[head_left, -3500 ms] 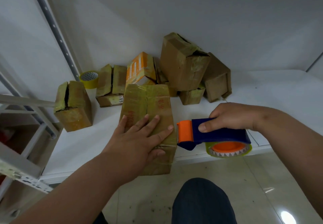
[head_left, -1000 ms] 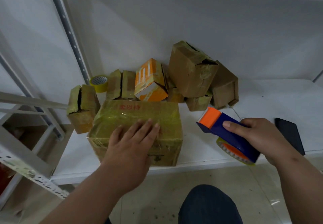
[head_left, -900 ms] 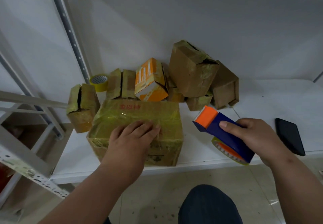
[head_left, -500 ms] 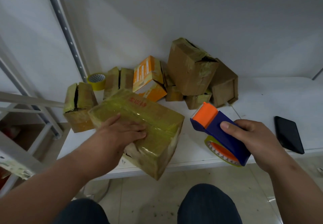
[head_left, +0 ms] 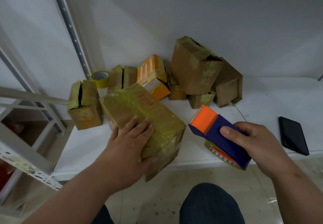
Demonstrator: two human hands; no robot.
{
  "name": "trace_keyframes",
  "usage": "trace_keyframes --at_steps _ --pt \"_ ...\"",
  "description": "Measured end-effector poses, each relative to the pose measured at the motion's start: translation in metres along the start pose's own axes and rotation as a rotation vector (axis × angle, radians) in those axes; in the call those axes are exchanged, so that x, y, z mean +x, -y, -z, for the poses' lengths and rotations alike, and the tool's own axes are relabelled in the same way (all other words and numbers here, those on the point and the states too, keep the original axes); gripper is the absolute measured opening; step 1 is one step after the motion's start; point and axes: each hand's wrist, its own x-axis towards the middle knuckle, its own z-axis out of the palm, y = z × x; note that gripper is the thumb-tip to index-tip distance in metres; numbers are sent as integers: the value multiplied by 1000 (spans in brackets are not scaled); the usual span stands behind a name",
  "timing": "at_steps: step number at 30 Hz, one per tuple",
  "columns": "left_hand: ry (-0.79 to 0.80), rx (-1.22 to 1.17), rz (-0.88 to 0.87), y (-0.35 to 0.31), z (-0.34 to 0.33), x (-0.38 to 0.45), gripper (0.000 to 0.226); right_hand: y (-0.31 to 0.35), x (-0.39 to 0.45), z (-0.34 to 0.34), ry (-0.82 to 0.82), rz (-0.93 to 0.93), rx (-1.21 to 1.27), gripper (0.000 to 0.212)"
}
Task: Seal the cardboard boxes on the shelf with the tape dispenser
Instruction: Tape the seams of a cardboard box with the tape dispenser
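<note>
A large cardboard box (head_left: 157, 119) wrapped in yellowish tape lies at an angle on the white shelf (head_left: 262, 105), its near corner hanging over the front edge. My left hand (head_left: 129, 145) holds that near end, fingers flat on top and thumb round the side face. To the right, my right hand (head_left: 253, 141) grips the blue and orange tape dispenser (head_left: 218, 133), lifted just above the shelf edge, orange end pointing at the box. A small box (head_left: 85, 105) with a split top stands to the left.
A pile of several taped boxes (head_left: 195, 70) and an orange carton (head_left: 153, 77) leans on the back wall. A yellow tape roll (head_left: 100, 78) sits by the shelf upright (head_left: 70, 26). A black phone (head_left: 292, 135) lies at the right front edge.
My left hand has turned the large box from lying crosswise to a diagonal, its near corner now off the shelf edge. My right hand with the dispenser stayed lifted to the right.
</note>
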Motion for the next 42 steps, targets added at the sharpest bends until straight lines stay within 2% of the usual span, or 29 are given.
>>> trace_keyframes --at_steps 3,6,8,10,12,17,19,23,26,31,35,38,42 --pt "77 -39 -66 15 10 -1 81 4 -5 2 15 23 11 52" --pt "64 -38 -50 11 16 -2 81 11 -9 1 29 57 46 63" --pt "-38 -266 -38 -4 22 -6 71 14 -12 0 61 92 78 71" --pt "-203 -611 22 -21 30 -10 43 16 -13 -3 97 111 129 77" --pt "-241 -930 119 -38 37 -10 28 18 -13 -6 144 122 174 78" --pt "28 -1443 143 -56 44 -8 55 30 -18 -15 232 159 205 71" --pt "97 -1554 143 -55 45 -10 49 34 -20 -16 253 164 205 69" --pt "145 -1709 158 -50 45 -15 14 35 -23 -17 268 164 190 71" --pt "164 -1747 180 -48 44 -18 9 39 -27 -16 285 154 186 69" --pt "104 -1701 240 -45 45 -20 22 49 -32 -13 286 199 117 54" --pt "96 -1485 202 -44 43 -24 28 52 -34 -10 267 224 17 70" --pt "56 -1444 224 -45 43 -27 4 54 -34 -10 269 237 -27 70" --pt "-63 -1313 240 -43 41 -29 7 58 -37 -11 285 239 -94 70"
